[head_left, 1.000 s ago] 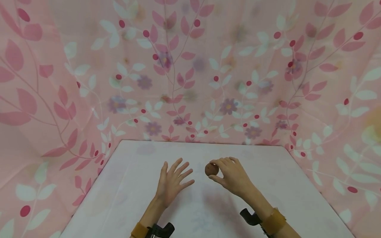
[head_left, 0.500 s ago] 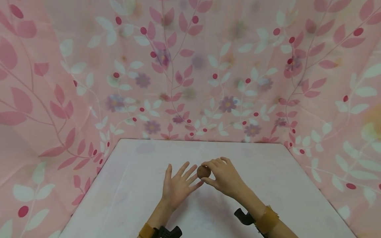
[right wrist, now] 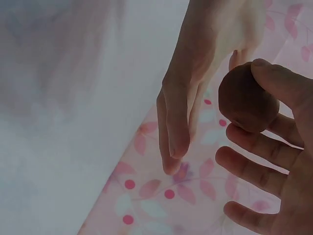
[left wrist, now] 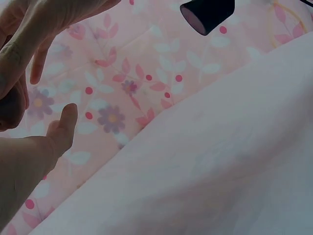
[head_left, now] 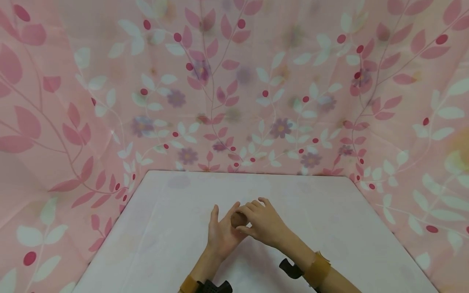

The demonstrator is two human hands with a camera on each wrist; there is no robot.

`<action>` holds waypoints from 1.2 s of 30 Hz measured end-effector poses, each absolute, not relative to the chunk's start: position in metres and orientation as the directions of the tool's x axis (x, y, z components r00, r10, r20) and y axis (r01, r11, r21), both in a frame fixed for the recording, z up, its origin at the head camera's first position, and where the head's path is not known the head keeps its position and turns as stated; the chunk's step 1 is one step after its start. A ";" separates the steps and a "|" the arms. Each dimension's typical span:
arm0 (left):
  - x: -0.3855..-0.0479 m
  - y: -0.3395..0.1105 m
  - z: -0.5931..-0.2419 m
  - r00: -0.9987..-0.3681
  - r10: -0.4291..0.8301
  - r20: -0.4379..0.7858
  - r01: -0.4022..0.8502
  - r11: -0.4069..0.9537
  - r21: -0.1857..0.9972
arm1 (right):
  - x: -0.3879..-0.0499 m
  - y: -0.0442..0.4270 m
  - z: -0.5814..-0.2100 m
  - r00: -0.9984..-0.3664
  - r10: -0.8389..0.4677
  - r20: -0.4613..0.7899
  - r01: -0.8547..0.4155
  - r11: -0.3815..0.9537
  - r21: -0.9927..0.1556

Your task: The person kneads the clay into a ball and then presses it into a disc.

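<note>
Right-hand fingers (right wrist: 252, 144) grasping: thumb and forefinger pinch the brown, matte, roughly round object (head_left: 238, 219), material unclear. Rest of the right hand (head_left: 265, 226) is fanned out beyond it, seen from the back in the head view. Object is up off the table, in front of the left hand (head_left: 221, 238), over its palm and finger bases. Can't tell if it touches. Left hand is released: palm showing, thumb upright, fingers extended, partly hidden behind object and right hand.

Each wrist has a mustard-brown strap (head_left: 318, 268) and a black tubular camera mount (head_left: 290, 268).

Below: white table (head_left: 165, 207), flat, faint washed-out pattern, rounded far corners, soft shadow under the hands. Around it: pink fabric backdrop (head_left: 311, 61) at back and both sides, printed with pink and white leaves, red berries, purple flowers. Some creases, dim even light.

Vs 1.0 s ago: object was well apart from the left hand; at 0.5 s it was at the left fingertips; now it's over the palm. Both hands have moved inward and overlap in the head view. Right-hand pinch unchanged. Table and backdrop same, slight view shift only.
</note>
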State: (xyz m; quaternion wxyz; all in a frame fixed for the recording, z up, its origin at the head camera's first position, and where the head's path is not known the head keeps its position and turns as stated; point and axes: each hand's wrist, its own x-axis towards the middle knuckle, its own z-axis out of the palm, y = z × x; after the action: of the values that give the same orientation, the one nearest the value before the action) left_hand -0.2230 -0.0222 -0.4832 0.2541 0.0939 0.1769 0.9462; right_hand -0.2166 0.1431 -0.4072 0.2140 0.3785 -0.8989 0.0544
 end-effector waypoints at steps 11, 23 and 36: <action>-0.219 -0.018 -0.480 -0.855 0.515 0.058 -0.455 -0.801 0.389 | -0.215 0.138 -0.414 -0.613 -0.680 0.403 -0.702 0.703 0.118; -0.215 -0.013 -0.478 -0.859 0.512 0.026 -0.455 -0.785 0.422 | -0.214 0.136 -0.418 -0.614 -0.683 0.395 -0.706 0.699 0.111; -0.215 -0.013 -0.477 -0.864 0.502 0.028 -0.441 -0.783 0.438 | -0.214 0.133 -0.420 -0.620 -0.687 0.380 -0.711 0.696 0.098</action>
State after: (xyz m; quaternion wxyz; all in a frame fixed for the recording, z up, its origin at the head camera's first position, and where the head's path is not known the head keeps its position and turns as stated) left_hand -0.2148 -0.0135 -0.4774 0.2505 0.0714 0.2135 0.9416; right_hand -0.2141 0.1329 -0.4195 0.1977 0.3886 -0.8994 0.0308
